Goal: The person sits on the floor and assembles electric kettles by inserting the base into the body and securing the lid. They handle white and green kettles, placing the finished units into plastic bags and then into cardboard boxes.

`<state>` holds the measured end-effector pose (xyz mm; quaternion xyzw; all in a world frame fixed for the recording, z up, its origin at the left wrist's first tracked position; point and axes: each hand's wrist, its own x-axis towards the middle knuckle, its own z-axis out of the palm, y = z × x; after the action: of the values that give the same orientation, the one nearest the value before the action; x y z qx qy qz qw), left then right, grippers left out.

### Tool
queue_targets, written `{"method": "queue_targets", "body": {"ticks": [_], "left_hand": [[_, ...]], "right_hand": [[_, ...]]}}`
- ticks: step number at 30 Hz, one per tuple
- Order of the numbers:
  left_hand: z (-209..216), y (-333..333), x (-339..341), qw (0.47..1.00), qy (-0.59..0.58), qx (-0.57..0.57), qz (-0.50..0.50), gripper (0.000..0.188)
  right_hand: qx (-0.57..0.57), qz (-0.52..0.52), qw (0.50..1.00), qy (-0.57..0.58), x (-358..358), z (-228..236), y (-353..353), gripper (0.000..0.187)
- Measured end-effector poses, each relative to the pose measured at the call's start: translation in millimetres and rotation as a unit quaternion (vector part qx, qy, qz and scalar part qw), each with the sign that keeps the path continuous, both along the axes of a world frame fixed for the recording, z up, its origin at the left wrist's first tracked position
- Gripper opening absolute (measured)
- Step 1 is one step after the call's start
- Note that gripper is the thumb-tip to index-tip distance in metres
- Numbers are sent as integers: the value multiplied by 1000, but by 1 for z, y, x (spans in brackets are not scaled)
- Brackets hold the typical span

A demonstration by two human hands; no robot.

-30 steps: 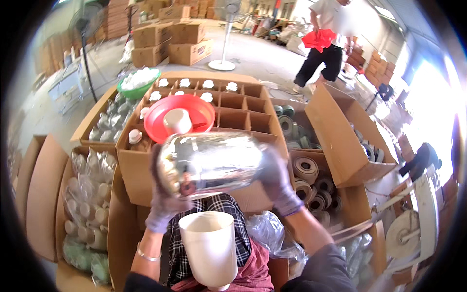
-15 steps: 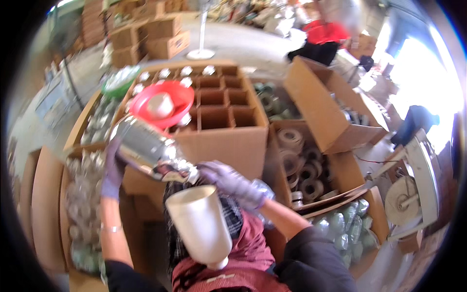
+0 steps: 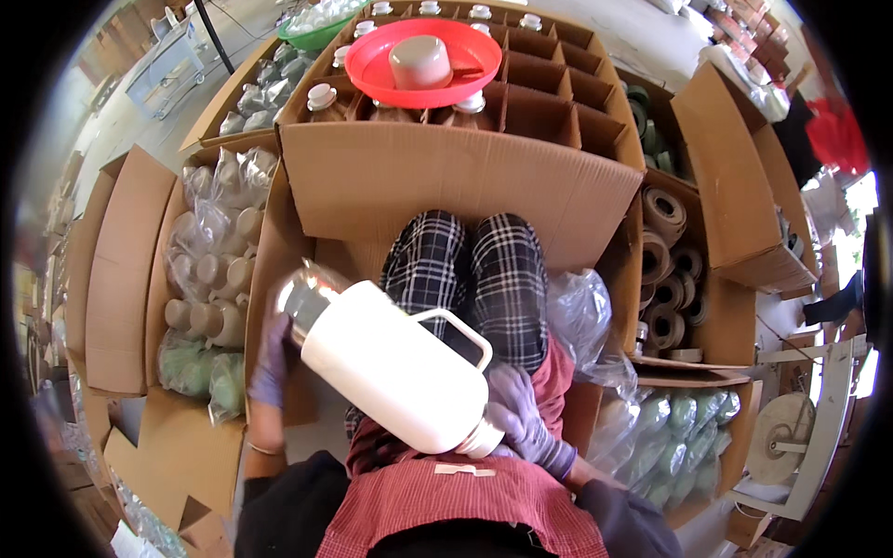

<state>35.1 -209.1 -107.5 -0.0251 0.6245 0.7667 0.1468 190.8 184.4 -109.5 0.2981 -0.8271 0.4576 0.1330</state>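
Across my lap lies a cream-white vacuum flask body point(image 3: 395, 372) with a loop handle, tilted with its narrow threaded neck toward the lower right. Out of its wide upper-left end sticks a shiny silver flask liner point(image 3: 309, 296), most of it hidden inside. My left hand point(image 3: 272, 365), in a grey-purple glove, is curled against the exposed liner, its fingertips partly hidden. My gloved right hand point(image 3: 526, 423) is at the flask body's neck, fingers bent around that end.
Ahead, a divided carton point(image 3: 465, 177) holds white-capped bottles, with a red dish point(image 3: 372, 84) bearing a cream cup point(image 3: 420, 63). On the left stands a box of bagged cream cups point(image 3: 214, 270). Right: a carton of ring-shaped rolls point(image 3: 665, 270) and bagged green parts point(image 3: 674, 446).
The silver liner, earlier held apart above the flask body, is now partly inside it. The body has turned, neck toward my right hand. My view has tilted downward.
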Motion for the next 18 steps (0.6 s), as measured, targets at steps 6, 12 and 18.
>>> {"method": "queue_targets", "body": {"ticks": [6, 12, 18], "left_hand": [[-67, 28, 74, 999, 32, 34, 24, 59], [-45, 19, 52, 998, -3, 31, -51, 60], [-43, 23, 34, 995, -8, 35, -94, 60]], "right_hand": [[-217, 175, 957, -85, -115, 86, -49, 91], [-128, 238, 963, 5, -157, 134, -66, 99], [-122, 262, 957, -18, -160, 169, -65, 95]]}}
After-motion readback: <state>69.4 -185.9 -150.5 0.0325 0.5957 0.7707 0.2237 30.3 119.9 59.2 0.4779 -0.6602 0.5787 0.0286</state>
